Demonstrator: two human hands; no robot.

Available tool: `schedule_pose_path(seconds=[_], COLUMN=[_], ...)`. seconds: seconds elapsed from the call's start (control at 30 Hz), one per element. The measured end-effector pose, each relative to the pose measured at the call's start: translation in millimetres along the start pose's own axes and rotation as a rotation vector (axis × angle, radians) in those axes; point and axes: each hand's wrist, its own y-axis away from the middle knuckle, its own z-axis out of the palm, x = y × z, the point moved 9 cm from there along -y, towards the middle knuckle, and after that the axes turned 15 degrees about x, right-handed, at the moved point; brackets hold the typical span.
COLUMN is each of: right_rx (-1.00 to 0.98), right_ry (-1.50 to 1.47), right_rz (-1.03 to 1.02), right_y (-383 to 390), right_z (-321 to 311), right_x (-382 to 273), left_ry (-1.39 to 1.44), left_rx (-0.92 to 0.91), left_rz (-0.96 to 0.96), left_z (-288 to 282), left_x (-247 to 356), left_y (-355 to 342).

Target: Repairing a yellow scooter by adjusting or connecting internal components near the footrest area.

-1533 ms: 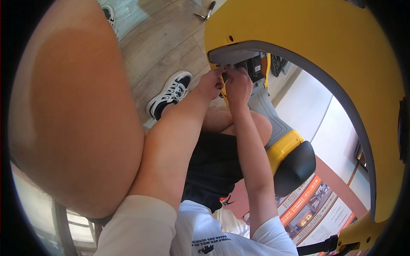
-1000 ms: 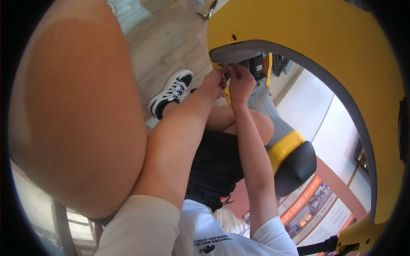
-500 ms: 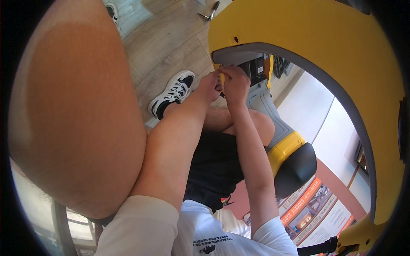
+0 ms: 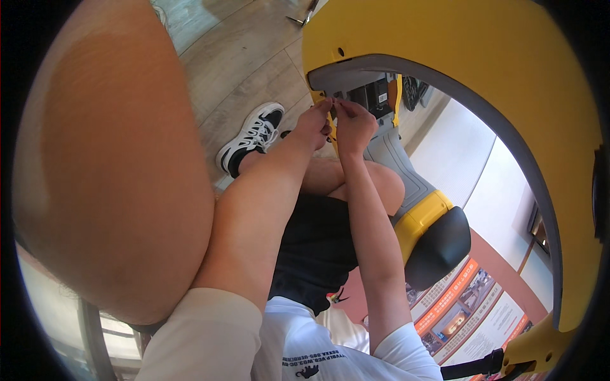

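Note:
Both hands meet at the edge of the grey and yellow footwell of a yellow scooter (image 4: 445,38). My left hand (image 4: 314,126) is closed, its thumb and forefinger pinched close to the yellow trim. Beside it on the right, my right hand (image 4: 357,130) also pinches, its fingertips almost touching those of the left. Whatever lies between the fingertips is too small to make out. Just beyond the right hand is an open compartment holding a black box (image 4: 372,95) with a white label.
A black-handled metal tool (image 4: 309,13) lies on the wood floor (image 4: 235,57) at the top. A black-and-white sneaker (image 4: 254,136) stands left of my hands. The scooter's black seat (image 4: 438,251) is at the right, and a printed poster board (image 4: 464,311) leans behind it.
The right hand has drawn slightly to the right, and its fingertips now show beside the left ones. The whole view has shifted a little.

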Motion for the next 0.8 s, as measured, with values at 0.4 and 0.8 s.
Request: schedule_pose_path(seconds=[0.4, 0.8], right_rx=[-0.011, -0.105], right_ry=[0.092, -0.013], right_rz=[-0.033, -0.384], right_y=[-3, 1], right_z=[1, 18], right_x=[1, -32], left_ry=[-0.012, 0.128], left_rx=[0.049, -0.032], left_rz=[0.002, -0.045], left_z=[-2, 2], left_x=[3, 1], left_y=[3, -19])
